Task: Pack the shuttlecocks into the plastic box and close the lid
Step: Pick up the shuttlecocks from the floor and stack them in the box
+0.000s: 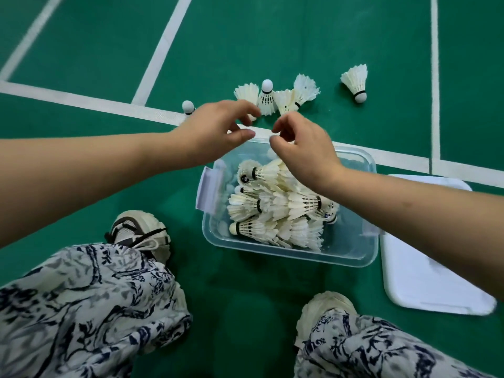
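A clear plastic box (289, 258) stands on the green court floor and holds several white feather shuttlecocks (275, 211) lying on their sides. Its white lid (425, 271) lies flat on the floor to the right, off the box. Beyond the box, a cluster of loose shuttlecocks (272, 99) rests on the floor, with a single one (356, 83) further right and another (188, 106) partly hidden behind my left hand. My left hand (215, 129) and my right hand (302, 143) hover over the box's far rim, fingers loosely curled, holding nothing.
White court lines (152, 115) cross the green floor behind the box. My two shoes, the left (141, 233) and the right (324, 309), and patterned trouser legs (90, 309) fill the lower part of the view, close to the box's near side.
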`<state>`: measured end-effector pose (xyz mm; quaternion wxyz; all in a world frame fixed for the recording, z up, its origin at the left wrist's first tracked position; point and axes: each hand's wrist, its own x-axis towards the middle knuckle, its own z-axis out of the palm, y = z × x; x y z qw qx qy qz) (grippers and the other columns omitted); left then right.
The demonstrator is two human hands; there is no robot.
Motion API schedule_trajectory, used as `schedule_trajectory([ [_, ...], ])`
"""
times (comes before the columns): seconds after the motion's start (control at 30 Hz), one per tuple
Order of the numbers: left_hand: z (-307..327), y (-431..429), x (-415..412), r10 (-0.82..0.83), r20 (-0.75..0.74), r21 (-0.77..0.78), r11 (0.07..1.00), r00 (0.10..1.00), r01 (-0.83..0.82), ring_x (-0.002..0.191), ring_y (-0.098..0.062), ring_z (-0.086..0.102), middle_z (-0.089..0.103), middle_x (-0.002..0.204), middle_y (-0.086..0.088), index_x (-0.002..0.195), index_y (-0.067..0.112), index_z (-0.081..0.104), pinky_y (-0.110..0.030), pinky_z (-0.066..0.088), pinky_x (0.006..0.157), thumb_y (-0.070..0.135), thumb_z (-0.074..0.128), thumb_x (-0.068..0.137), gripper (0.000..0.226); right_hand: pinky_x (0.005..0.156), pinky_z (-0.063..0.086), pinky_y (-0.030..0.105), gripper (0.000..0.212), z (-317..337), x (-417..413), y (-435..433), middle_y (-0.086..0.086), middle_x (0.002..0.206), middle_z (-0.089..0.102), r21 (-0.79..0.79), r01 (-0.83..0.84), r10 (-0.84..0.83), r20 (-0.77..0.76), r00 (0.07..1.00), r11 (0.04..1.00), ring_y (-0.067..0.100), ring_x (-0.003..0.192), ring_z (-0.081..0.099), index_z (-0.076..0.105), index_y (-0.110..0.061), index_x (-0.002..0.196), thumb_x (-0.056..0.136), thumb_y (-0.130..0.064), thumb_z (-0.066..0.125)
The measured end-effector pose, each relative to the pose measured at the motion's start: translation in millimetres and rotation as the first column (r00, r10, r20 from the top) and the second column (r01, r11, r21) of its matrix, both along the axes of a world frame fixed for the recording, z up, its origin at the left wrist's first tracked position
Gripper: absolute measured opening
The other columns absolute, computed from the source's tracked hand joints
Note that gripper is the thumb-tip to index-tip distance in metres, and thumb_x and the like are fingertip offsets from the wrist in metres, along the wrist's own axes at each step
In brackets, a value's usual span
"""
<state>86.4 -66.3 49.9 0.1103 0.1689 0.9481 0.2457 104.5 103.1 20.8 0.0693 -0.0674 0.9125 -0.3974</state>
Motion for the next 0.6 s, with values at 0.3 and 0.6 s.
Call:
schedule_trajectory([
  [0.3,-51.9,-57.5,-52.3,0.224,-0.082,-0.143,0.962,0.971,-0.233,0.102,-0.028,0.055,0.052,0.123,-0.013,0.125,0.017,0.047,-0.034,0.04,0.09,0.027,0.051,0.089,0.038,0.077,0.045,0.036,0.009,2.4,-42.8,-32.5,-0.003,0.083,0.06,0.045,-0.102,0.105,-0.065,0.992,0.994,0.019,0.081,0.054,0.058,-0.017,0.089,0.085,-0.018,0.05],
  [0.6,-123.4,-97.6,-99.2,0.489,0.049,-0.309,0.836,0.871,-0.453,0.112,-0.041,0.047,0.039,0.132,-0.022,0.131,0.015,0.037,-0.042,0.038,0.095,0.03,0.05,0.089,0.046,0.06,0.034,0.012,0.01,-22.9,-36.4,-20.6,-0.008,0.086,0.056,0.043,-0.131,0.132,-0.023,0.991,0.99,0.012,0.076,0.048,0.058,-0.019,0.094,0.089,-0.02,0.05],
])
